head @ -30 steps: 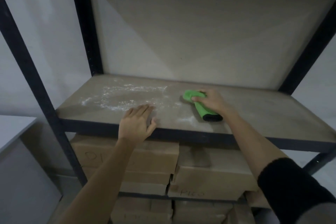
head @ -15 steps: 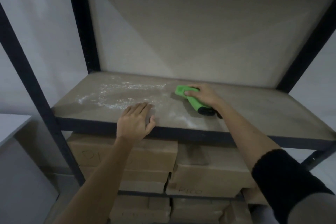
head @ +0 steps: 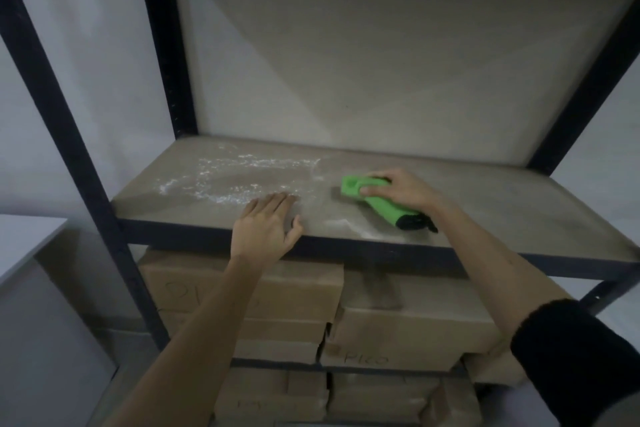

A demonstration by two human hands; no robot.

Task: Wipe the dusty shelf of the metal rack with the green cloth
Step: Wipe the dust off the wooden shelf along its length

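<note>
Wiping: green cloth (head: 377, 204) sits flat on the shelf (head: 502, 204), a bit right of centre, between back edge and front edge; folded into a long pad with a dark end toward the front edge.
Right hand: right hand (head: 401, 189) lies over the cloth's rear half, fingers curled round its far end and pressing down. Likely gripped that way so the pad stays folded and drags as one piece.
Left hand: left hand (head: 266, 229) flat on the shelf at the front edge, left of the cloth and apart from it, fingers straight and together, holding nothing. Reads as a brace while the other arm reaches in.
Dust: white dust (head: 239, 177) spread over the left half, from near the back edge forward to the left fingertips; a smaller smear (head: 346, 224) near the front edge just beside the cloth's dark end.
Progress: guess early-to-mid; right half looks cleaner, main patch untouched.
Next: probably sweep left through the patch.
Risk: left hand sits at the dust's edge, in the sweep path.
Below: cardboard boxes (head: 415, 322) stacked under the shelf.
Frame: metal rack (head: 69, 135), dark uprights.
</note>
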